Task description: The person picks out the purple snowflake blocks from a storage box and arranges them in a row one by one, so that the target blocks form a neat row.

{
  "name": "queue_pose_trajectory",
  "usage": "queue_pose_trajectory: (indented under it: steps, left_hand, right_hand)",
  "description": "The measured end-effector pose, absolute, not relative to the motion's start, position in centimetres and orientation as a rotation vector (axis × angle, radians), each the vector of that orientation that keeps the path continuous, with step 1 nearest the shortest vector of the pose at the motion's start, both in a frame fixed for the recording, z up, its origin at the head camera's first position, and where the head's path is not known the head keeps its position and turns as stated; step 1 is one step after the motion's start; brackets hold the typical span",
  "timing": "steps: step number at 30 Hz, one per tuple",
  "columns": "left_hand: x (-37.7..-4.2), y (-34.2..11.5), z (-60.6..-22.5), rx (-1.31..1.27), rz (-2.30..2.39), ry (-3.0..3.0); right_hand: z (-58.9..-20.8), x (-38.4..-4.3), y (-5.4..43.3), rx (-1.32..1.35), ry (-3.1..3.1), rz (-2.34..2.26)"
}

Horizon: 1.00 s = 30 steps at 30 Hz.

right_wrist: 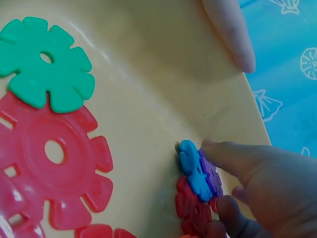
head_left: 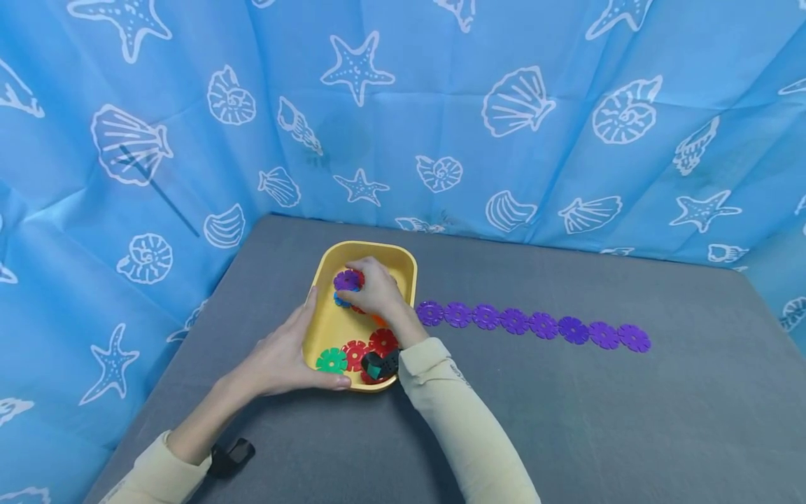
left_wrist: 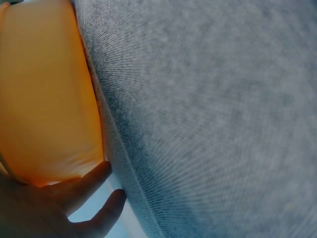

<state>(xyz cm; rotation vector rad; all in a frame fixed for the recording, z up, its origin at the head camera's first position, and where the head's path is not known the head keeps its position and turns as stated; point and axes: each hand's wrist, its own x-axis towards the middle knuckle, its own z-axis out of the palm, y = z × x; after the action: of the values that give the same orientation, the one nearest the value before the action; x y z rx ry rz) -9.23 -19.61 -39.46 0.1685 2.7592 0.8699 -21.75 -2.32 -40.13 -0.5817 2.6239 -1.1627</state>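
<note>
My right hand (head_left: 376, 288) reaches into a yellow tray (head_left: 411, 269) and pinches a purple interlocking disc (head_left: 345, 280). In the right wrist view, a blue disc (right_wrist: 195, 171) stands against that purple disc, with a red one (right_wrist: 190, 206) beside it, partly hidden by the fingertips. The left hand (head_left: 281, 358) spreads around the tray's near left corner, fingers along the left wall and thumb across the near side. A green disc (head_left: 331, 360) and several red discs (head_left: 355, 354) lie at the tray's near end.
A row of several purple discs (head_left: 513, 320) runs rightward from the tray across the grey tabletop (head_left: 567, 420). Behind and to the left hangs a blue curtain (head_left: 390, 126) printed with shells and starfish. Black wrist gear (head_left: 231, 456) sits at the left cuff.
</note>
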Motion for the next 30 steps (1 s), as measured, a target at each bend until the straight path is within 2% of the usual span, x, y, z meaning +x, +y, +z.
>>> queue_pose_trajectory:
  steps: [30]
  left_hand:
    - [-9.23, -19.68, -39.42, 0.183, 0.852, 2.772]
  right_hand:
    - [-40.24, -21.65, -2.3, -0.656, 2.627, -0.926]
